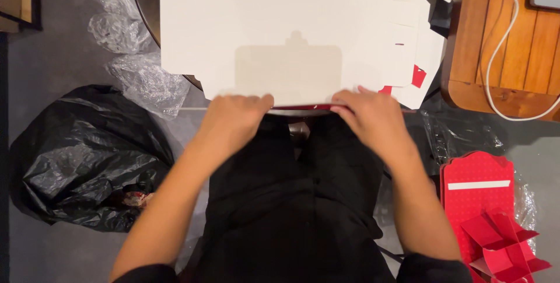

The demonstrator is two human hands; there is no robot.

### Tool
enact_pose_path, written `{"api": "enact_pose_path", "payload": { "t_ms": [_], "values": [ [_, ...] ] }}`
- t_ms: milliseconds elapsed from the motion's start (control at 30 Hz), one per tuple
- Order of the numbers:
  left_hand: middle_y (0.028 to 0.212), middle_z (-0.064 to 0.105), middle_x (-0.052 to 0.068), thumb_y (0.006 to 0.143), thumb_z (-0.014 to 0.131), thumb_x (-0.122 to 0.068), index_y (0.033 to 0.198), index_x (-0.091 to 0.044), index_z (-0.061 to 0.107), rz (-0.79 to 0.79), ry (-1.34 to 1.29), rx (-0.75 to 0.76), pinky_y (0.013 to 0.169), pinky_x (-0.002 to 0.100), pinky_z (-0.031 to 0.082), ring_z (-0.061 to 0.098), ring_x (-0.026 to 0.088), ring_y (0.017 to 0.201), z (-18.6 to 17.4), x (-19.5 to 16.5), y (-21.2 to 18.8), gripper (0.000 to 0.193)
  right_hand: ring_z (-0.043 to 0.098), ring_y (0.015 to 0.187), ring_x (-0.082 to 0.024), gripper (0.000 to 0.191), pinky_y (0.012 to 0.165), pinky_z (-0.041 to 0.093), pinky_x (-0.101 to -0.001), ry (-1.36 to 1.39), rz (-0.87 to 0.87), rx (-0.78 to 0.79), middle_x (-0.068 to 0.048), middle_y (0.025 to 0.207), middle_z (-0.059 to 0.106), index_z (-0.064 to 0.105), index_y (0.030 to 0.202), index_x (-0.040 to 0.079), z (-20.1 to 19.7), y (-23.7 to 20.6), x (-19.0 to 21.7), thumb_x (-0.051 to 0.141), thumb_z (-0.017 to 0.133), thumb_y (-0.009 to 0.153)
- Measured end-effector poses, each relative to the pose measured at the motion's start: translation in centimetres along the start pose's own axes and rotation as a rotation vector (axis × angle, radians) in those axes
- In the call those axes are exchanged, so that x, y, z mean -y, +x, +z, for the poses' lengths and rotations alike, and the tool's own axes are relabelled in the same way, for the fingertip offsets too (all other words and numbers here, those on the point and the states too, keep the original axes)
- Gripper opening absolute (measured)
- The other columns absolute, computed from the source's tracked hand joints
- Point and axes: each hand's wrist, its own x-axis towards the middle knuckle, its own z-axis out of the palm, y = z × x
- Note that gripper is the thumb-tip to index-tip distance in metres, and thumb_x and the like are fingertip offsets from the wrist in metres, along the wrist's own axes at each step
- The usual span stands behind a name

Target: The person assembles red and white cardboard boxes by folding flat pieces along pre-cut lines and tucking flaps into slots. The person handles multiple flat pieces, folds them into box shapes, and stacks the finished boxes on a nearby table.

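Cardboard sheet (pixel 291 32), white on the upper face and red underneath, is lying flat over a dark round table (pixel 143 3) and is reaching past the table's near edge toward the person's lap. In the head view, both hands are working at this near edge. The left hand (pixel 236 121) is curling closed over the edge, its fingers pinching the board, and the right hand (pixel 373 116) is doing the same, a little apart from it. Between them a thin red strip of the underside is showing.

The sheet is looking light and quite stiff, but I judge it is bending easily along its creases, and the small flaps at the right side could tear or catch. The long near edge, where the hands are, seems the safest place to take it.

Room for moving is narrow. A wooden table (pixel 513 38) with a white cable (pixel 501 44) is standing just beside on the right. On the floor a black plastic bag (pixel 76 154) is lying at the left, and folded red boxes (pixel 484 213) at the right.
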Motion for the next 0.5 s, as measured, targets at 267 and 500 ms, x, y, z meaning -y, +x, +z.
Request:
{"api": "enact_pose_path", "payload": {
  "t_ms": [267, 500],
  "values": [
    [0.081, 0.071, 0.020, 0.084, 0.077, -0.039, 0.107, -0.008, 0.070, -0.102, -0.257, 0.249, 0.070, 0.050, 0.054, 0.070, 0.039, 0.080, -2.8, 5.3, 7.3, 0.040, 0.068, 0.069, -0.038, 0.046, 0.064, 0.051, -0.0448, 0.157, 0.269, 0.278, -0.020, 0.074, 0.067, 0.069, 0.116, 0.011, -1.5, 5.5, -2.8, 0.034, 0.083, 0.078],
    [0.107, 0.070, 0.015, 0.083, 0.082, -0.041, 0.126, -0.007, 0.067, -0.057, 0.054, -0.109, 0.078, 0.048, 0.052, 0.066, 0.034, 0.101, -2.0, 5.3, 6.0, 0.056, 0.066, 0.096, -0.038, 0.051, 0.080, 0.052, -0.0466, -0.016, -0.044, -0.166, -0.019, 0.110, 0.071, 0.067, 0.123, 0.009, 0.3, 4.5, -2.9, 0.026, 0.083, 0.078]
  ]
}}
